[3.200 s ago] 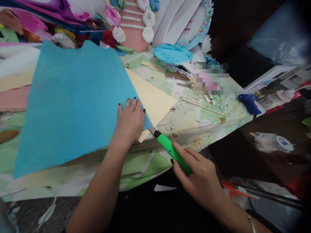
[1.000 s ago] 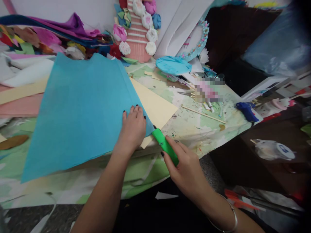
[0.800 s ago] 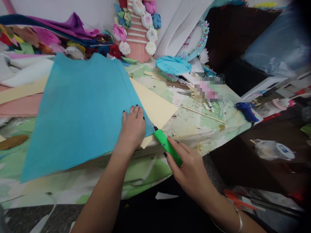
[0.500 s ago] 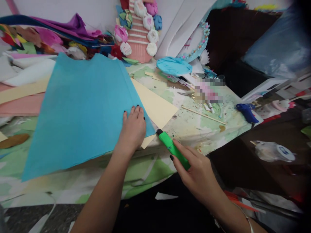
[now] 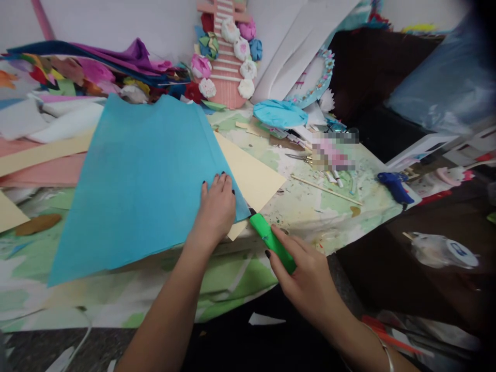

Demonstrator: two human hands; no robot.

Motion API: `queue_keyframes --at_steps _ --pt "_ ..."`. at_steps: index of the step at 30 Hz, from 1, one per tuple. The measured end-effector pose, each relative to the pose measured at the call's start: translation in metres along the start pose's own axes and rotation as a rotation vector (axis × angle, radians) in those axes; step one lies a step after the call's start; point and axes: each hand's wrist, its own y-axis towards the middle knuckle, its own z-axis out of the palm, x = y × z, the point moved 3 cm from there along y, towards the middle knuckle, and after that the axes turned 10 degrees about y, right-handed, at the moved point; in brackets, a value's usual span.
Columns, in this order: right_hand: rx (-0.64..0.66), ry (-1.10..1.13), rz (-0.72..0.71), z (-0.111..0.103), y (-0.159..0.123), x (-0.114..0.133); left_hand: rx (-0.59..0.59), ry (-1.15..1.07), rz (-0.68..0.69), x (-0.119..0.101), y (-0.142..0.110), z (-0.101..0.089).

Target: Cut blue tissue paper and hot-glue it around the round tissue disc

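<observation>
- Sprawling over the left of the tabletop (image 5: 306, 221), a big sky-blue sheet of thin paper (image 5: 143, 170) has a matte face, a wavy far edge, and a crease-like line running just inside its right edge. Near edge slants down to the left, and the right corner tapers towards the knife.
- Chunky bright-green plastic utility knife (image 5: 273, 244) with a black nose, which sits right at that corner. Long axis is diagonal, nose away and left, butt back towards the wearer. Can't really make out the blade.
- Hands: the left hand (image 5: 219, 206) is palm down on the blue paper near the corner, fingers fairly straight and a bit spread, nothing gripped. The right hand (image 5: 308, 268) is curled round the green handle, forefinger stretched along it, thumb on the side.
- Stiff-looking cream sheet of paper (image 5: 253, 170) pokes out from under the blue one as a flat pointed triangle.
- Covering is a paint-speckled green and white cloth, with a skinny pale round stick (image 5: 327, 190) lying on it, well apart from the knife.
</observation>
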Motion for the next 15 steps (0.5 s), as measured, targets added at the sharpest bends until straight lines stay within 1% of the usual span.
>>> queue_keyframes --at_steps 5,10,15 --pt "0.011 0.03 0.036 0.013 0.009 0.001 -0.002 0.002 0.005 0.0 0.0 -0.001" --pt "0.018 0.009 0.084 0.024 0.019 0.005 -0.029 -0.003 0.019 0.0 -0.001 -0.001" --pt "0.014 -0.004 0.106 0.027 0.027 0.003 -0.051 -0.018 0.018 0.0 -0.001 0.0"
